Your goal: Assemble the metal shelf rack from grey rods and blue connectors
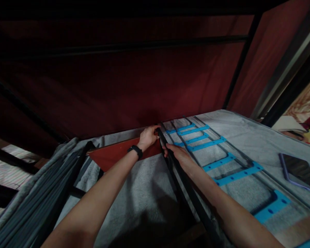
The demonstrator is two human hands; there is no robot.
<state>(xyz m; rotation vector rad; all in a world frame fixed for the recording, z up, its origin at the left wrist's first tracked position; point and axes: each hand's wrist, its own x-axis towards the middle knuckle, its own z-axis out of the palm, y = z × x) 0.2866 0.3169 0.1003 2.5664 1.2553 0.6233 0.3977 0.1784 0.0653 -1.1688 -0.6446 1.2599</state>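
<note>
My left hand (147, 137), with a dark watch band on the wrist, closes its fingers at the far end of a black metal bar (182, 172). The bar slants from there toward me. A little nearer, my right hand (178, 154) is wrapped round the same bar. Beneath and to the left of my left hand lies a reddish-brown board (116, 153), its right end by the bar. To the right, a thin-railed frame with several blue brackets (239, 175) rests on the grey blanket (144, 193). My fingertips are partly hidden.
A phone (301, 170) lies on the blanket at the right. Dark grey folded fabric (49, 193) hangs over a black frame at the left. Behind stands a dark red panel (134, 82), crossed by a black rail (129, 47). A black post (244, 62) rises at the right.
</note>
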